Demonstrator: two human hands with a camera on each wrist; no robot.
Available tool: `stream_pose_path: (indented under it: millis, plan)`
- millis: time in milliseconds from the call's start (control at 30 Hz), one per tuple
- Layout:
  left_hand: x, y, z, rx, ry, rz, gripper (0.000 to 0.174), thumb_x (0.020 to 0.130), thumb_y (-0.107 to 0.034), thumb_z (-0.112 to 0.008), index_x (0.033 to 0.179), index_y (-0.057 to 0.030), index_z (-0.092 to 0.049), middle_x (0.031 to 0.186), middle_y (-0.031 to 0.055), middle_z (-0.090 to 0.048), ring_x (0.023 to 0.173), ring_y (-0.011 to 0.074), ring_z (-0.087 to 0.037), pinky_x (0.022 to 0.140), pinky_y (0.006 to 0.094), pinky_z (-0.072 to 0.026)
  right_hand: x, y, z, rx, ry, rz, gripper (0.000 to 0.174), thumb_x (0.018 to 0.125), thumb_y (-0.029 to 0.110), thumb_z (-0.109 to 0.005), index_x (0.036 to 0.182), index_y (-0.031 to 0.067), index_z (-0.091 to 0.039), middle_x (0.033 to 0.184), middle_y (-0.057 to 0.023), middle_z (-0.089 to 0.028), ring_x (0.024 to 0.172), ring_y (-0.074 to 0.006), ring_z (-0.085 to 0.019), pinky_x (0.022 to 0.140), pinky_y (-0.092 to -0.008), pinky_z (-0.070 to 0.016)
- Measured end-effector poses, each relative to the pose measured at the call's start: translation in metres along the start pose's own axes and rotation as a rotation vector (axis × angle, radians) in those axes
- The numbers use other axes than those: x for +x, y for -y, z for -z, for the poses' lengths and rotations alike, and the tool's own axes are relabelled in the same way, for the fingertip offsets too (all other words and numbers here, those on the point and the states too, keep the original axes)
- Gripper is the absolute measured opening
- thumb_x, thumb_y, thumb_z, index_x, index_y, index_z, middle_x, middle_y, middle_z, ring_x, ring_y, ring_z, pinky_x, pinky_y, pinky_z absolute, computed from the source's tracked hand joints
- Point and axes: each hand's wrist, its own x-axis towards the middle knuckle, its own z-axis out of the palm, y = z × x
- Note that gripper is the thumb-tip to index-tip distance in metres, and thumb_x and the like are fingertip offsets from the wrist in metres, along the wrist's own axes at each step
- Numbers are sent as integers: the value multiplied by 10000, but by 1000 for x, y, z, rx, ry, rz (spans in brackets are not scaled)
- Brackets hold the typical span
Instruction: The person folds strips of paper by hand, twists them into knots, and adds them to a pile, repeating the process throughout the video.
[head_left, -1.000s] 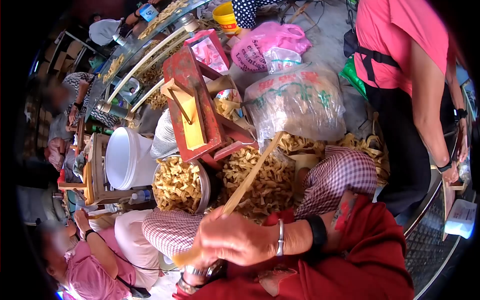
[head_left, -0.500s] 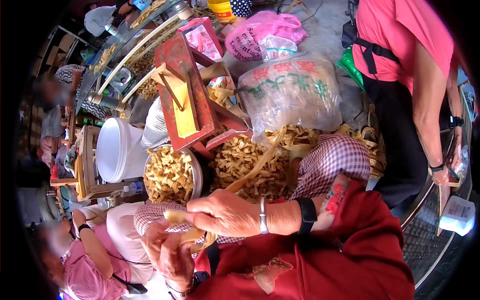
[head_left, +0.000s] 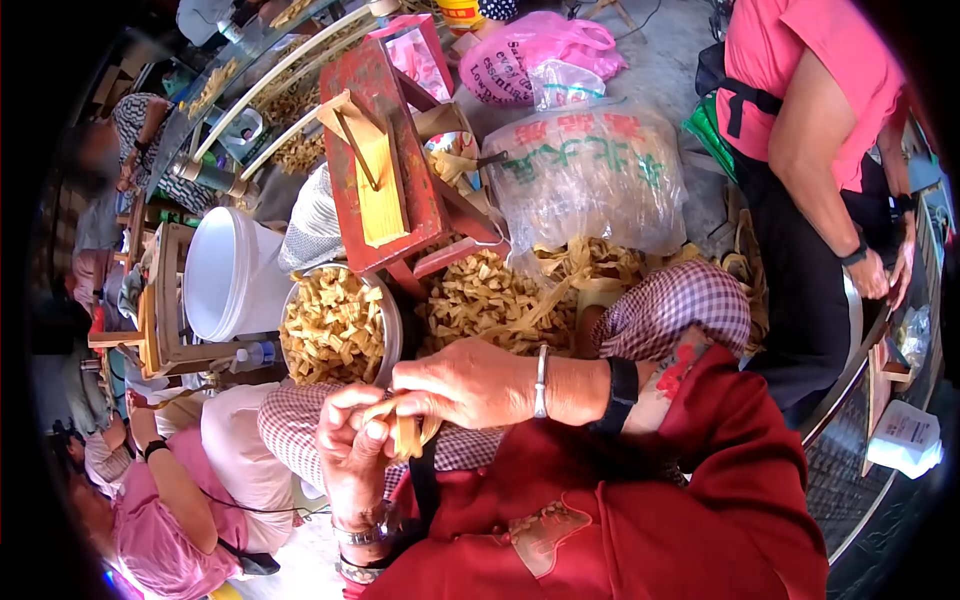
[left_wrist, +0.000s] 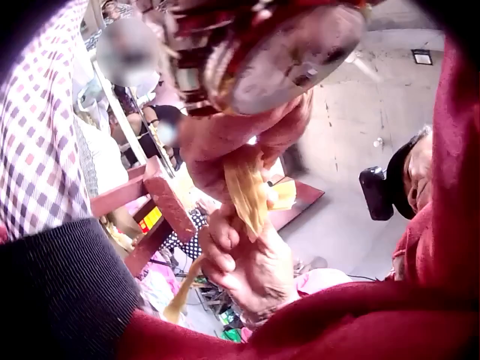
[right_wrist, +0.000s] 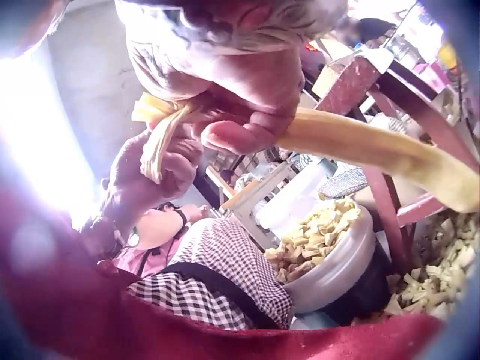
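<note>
A long pale yellow strip (head_left: 530, 310) runs from the heap of cut pieces (head_left: 480, 300) down to my hands above my checked lap. My right hand (head_left: 460, 385), with a silver bangle, grips the strip from above. My left hand (head_left: 355, 450), with a watch on its wrist, pinches the folded end of the strip (head_left: 405, 435) just below. In the left wrist view the left hand (left_wrist: 225, 142) holds the bunched strip (left_wrist: 244, 187) over the right hand (left_wrist: 247, 262). The right wrist view shows the right hand (right_wrist: 225, 67) curled round the strip (right_wrist: 375, 146), the left hand (right_wrist: 161, 172) beside it.
A metal bowl (head_left: 392, 345) full of yellow pieces sits left of the heap. Behind stand a red wooden cutter (head_left: 385, 170), a white bucket (head_left: 225, 275) and a filled plastic sack (head_left: 590, 175). A person in pink (head_left: 800, 150) stands right; another (head_left: 170, 490) sits lower left.
My right hand has drawn the strip down toward my lap. My left hand came up from below and now pinches the strip's end, which is folded into a bunch.
</note>
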Motion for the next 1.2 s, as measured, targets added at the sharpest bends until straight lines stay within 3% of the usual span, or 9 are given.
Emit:
stream_pose_path:
  millis: [133, 200, 333, 400, 433, 567, 800, 1000, 1200]
  plan:
    - [9, 7, -16, 211, -50, -7, 446, 827, 25, -611, 1255, 22, -485, 1060, 112, -624, 815, 148, -582, 759, 237, -477, 5, -8, 10, 196, -28, -145, 274, 942, 310, -494, 921, 50, -579, 727, -177, -602, 688, -350, -612, 603, -401, -458]
    - [24, 18, 0, 823, 167, -396, 536, 801, 66, -593, 1314, 20, -447, 1135, 134, -575, 926, 216, -568, 847, 283, -452, 6, -14, 7, 281, -80, -142, 281, 946, 298, -493, 941, 33, -586, 751, -188, -600, 698, -337, -619, 610, -386, -461]
    - [30, 13, -21, 852, 150, -422, 612, 820, -103, -677, 1363, -7, -412, 1049, 150, -531, 940, 265, -546, 833, 334, -456, 7, -18, 8, 232, -104, -172, 305, 955, 289, -477, 933, -2, -566, 771, -195, -593, 753, -371, -608, 621, -384, -454]
    - [32, 24, -18, 769, 131, -394, 564, 891, -208, -619, 1373, -11, -402, 1062, 144, -531, 935, 255, -550, 830, 328, -460, 7, -21, 6, 245, -115, -180, 318, 957, 295, -473, 919, -7, -563, 777, -197, -591, 766, -381, -602, 622, -381, -455]
    - [31, 26, -15, 629, 127, -226, 540, 918, -260, -577, 1366, -9, -411, 1051, 135, -534, 922, 233, -555, 810, 317, -469, 7, -24, 9, 233, -6, -246, 338, 967, 303, -475, 1049, -16, -553, 825, -124, -597, 740, -212, -576, 687, -321, -459]
    - [35, 35, -3, 324, 99, -25, 558, 965, -459, -421, 1250, 10, -520, 1091, 134, -599, 790, 157, -604, 660, 239, -504, 8, -22, 6, 328, -103, -262, 294, 979, 305, -472, 1091, 33, -479, 896, -46, -550, 844, -113, -528, 729, -283, -447]
    - [39, 31, 0, -195, 203, 270, 672, 937, -522, -428, 1166, 102, -528, 1033, 190, -628, 852, 227, -655, 699, 297, -563, 7, -37, 8, 245, -137, -199, 554, 961, 525, -362, 1109, 7, -490, 1038, -120, -545, 1018, -212, -525, 888, -324, -412]
    - [48, 31, 13, -493, 202, 237, 535, 977, -407, -398, 996, 93, -586, 981, 178, -587, 761, 230, -637, 625, 418, -600, -1, -38, 27, 245, -209, -251, 528, 949, 534, -393, 981, 32, -551, 804, -6, -530, 565, -68, -429, 508, -215, -372]
    - [48, 21, 44, -587, 103, 138, 513, 984, -372, -401, 937, 98, -602, 874, 152, -541, 595, 163, -517, 615, 414, -599, -17, -53, 51, 312, -254, -461, 406, 970, 403, -458, 802, 42, -540, 704, -8, -513, 657, -107, -493, 609, -265, -440]
